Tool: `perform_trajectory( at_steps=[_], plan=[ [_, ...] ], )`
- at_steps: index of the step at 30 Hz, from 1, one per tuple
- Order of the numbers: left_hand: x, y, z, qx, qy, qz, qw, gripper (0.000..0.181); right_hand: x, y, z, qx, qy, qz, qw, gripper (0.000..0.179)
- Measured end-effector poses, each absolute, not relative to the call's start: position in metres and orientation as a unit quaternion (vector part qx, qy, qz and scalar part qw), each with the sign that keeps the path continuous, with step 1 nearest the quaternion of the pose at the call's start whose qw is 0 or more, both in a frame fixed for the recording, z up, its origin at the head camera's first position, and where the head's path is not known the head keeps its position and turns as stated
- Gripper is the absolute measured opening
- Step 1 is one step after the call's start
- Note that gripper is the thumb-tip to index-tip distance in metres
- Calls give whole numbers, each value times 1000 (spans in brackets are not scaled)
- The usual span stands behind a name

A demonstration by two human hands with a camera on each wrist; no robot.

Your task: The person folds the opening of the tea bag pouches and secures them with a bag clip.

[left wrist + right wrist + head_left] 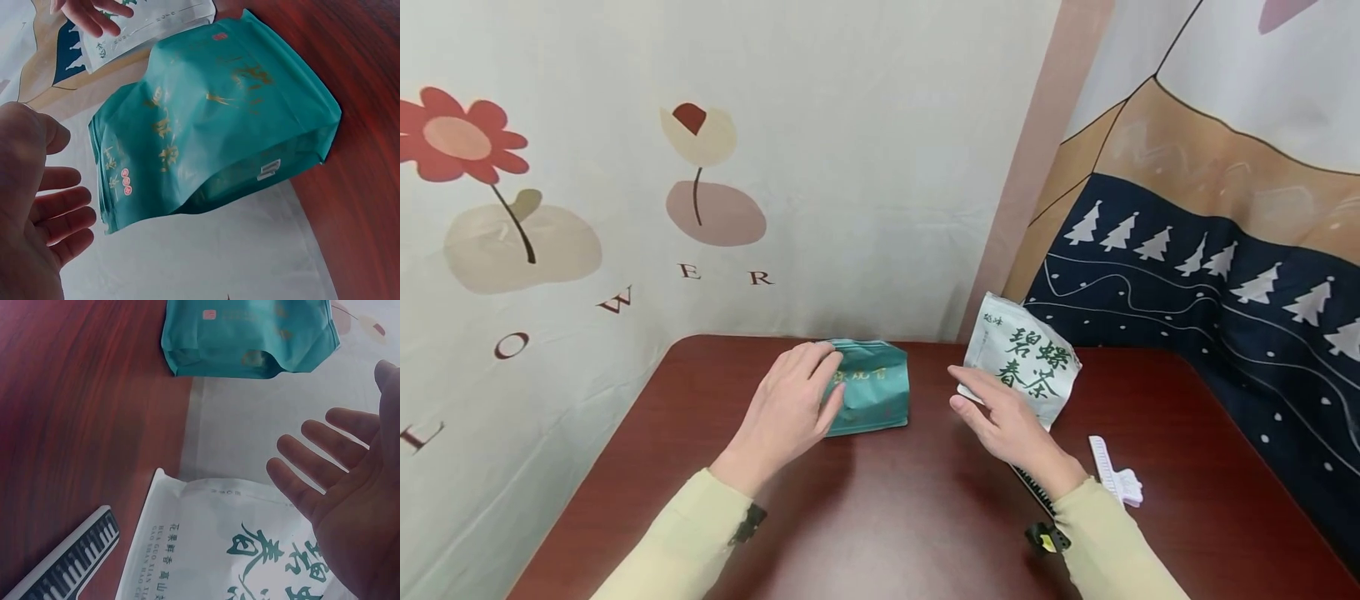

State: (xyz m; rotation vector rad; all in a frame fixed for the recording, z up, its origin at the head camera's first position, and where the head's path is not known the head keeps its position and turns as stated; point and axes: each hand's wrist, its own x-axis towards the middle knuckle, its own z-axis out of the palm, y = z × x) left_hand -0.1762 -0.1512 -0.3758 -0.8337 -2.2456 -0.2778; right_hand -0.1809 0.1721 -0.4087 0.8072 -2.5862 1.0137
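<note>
Nearest are the two light yellow sleeves (677, 533), and past them the bare hands. The left hand (786, 408) is loose, with its fingers softly bent, and it holds nothing; it is just beside the green bag (872, 390). The right hand (1011, 423) has its fingers out straight and holds nothing too; it is in front of the white bag (1052, 400), but I cannot tell if it touches it. A white clip (1107, 468) lies by the right arm, and a black and white striped strip (72, 553) is partly under that arm. A bit farther, the green bag sits on the brown table (895, 525) near its far edge, and the white bag is to its right, tilted, near that edge too. Both bags look soft and bendy, and probably light. The green one is puffy with a dent in it, so a hard squeeze could crumple it, and its shiny skin may be slippery. Its flat top end looks good to pinch, or two hands could hug its fat sides. The white bag looks thinner near the top, so a gentle pinch there should do. Behind it all hangs a pale cloth (865, 167) with flowers.
</note>
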Motion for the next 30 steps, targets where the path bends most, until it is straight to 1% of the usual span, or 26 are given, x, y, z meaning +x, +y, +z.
perform_trajectory(
  at_steps=[7,16,26,30],
  plan=[
    [-183,-145,-375,-320,-865,-107,371,30,-182,165,-405,268,-887,360,105,50],
    [-194,-136,-378,-316,-860,-124,381,31,-188,158,-404,271,-882,367,116,48],
    [-203,-128,-381,-299,-874,-128,359,33,-194,147,-404,264,-880,378,112,46],
    [-206,-125,-382,-295,-879,-125,353,33,-197,143,-406,267,-877,382,122,44]
  ],
)
